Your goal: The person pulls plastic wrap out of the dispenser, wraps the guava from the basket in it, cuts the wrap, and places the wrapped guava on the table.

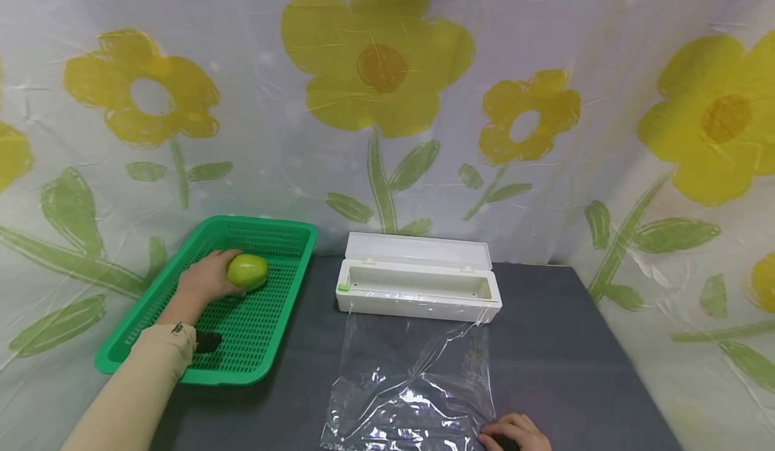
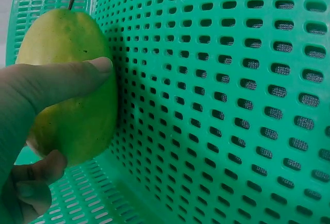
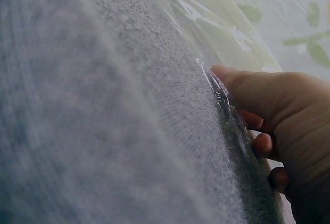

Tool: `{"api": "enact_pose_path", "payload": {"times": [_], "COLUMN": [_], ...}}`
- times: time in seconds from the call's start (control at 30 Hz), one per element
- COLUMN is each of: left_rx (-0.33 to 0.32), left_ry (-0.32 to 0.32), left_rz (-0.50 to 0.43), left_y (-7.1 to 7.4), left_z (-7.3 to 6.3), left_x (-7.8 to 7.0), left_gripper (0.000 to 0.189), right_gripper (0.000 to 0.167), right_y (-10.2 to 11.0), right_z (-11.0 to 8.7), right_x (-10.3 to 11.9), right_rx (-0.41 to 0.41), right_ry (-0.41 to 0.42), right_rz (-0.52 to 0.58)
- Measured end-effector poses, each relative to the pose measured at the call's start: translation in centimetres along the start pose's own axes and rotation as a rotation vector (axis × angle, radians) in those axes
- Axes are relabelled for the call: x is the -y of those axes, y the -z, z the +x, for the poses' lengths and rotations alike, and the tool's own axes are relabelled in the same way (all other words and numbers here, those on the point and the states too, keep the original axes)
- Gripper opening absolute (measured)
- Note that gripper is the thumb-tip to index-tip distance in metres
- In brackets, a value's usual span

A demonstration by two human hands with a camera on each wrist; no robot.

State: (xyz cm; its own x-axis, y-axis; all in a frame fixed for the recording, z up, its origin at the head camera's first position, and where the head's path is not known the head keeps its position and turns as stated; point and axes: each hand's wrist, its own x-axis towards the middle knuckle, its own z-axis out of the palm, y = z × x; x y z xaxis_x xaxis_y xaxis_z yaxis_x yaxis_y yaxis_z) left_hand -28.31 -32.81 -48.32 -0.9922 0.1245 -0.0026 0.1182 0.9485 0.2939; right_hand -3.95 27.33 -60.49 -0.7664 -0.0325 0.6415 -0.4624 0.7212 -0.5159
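My left hand [image 1: 208,277] reaches into the green plastic basket [image 1: 280,330] and grips a yellow-green pear [image 1: 249,272]. In the left wrist view the thumb lies across the pear [image 2: 85,110], whose stem points up, and the other fingers are partly hidden behind it. My right hand [image 1: 518,432] is at the bottom edge of the head view, pinching the near right corner of a sheet of clear cling film [image 1: 418,397]. The right wrist view shows the thumb on the film's edge. From a white cling film dispenser [image 1: 418,308], its lid raised, the film stretches toward me.
A dark grey tabletop [image 1: 557,350] lies under the basket and the dispenser. Behind and to the right hangs a sheet [image 1: 260,168] printed with yellow flowers. A small green slider [image 1: 344,288] sits at the dispenser's left end.
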Motion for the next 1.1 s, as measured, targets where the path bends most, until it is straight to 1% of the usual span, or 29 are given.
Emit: {"api": "enact_pose_path", "payload": {"times": [0.17, 0.3, 0.43, 0.57, 0.7, 0.87, 0.97, 1.1], "left_rx": [-0.005, -0.002, -0.011, -0.032, -0.033, -0.034, -0.041, -0.048], "left_ry": [0.019, 0.030, 0.027, 0.022, 0.019, 0.032, 0.039, 0.038], "left_rz": [0.018, 0.026, 0.025, 0.020, 0.013, 0.005, 0.006, 0.000], "left_y": [0.2, 0.2, 0.3, 0.6, 1.0, 1.3, 1.5, 1.9], "left_z": [-0.1, -0.3, -0.4, -0.8, -1.2, -1.6, -1.9, -2.3], "left_x": [-0.2, -0.1, -0.2, -0.5, -1.0, -1.6, -1.9, -2.1], "left_gripper": [0.094, 0.094, 0.094, 0.094, 0.097, 0.099, 0.099, 0.099], "right_gripper": [0.043, 0.043, 0.046, 0.048, 0.048, 0.047, 0.046, 0.045], "right_y": [0.0, -0.1, -0.2, -0.2, -0.1, 0.1, 0.1, 0.0], "right_z": [-0.1, -0.2, -0.2, -0.1, 0.1, 0.2, 0.2, 0.1], "right_x": [0.1, 0.2, 0.2, 0.2, 0.4, 0.9, 0.9, 0.8], "right_rx": [-0.003, -0.002, -0.012, -0.025, -0.025, -0.017, -0.011, -0.012], "right_ry": [-0.023, -0.025, -0.013, -0.007, -0.043, -0.088, -0.085, -0.061], "right_rz": [-0.014, -0.009, 0.002, 0.007, -0.013, -0.040, -0.048, -0.046]}}
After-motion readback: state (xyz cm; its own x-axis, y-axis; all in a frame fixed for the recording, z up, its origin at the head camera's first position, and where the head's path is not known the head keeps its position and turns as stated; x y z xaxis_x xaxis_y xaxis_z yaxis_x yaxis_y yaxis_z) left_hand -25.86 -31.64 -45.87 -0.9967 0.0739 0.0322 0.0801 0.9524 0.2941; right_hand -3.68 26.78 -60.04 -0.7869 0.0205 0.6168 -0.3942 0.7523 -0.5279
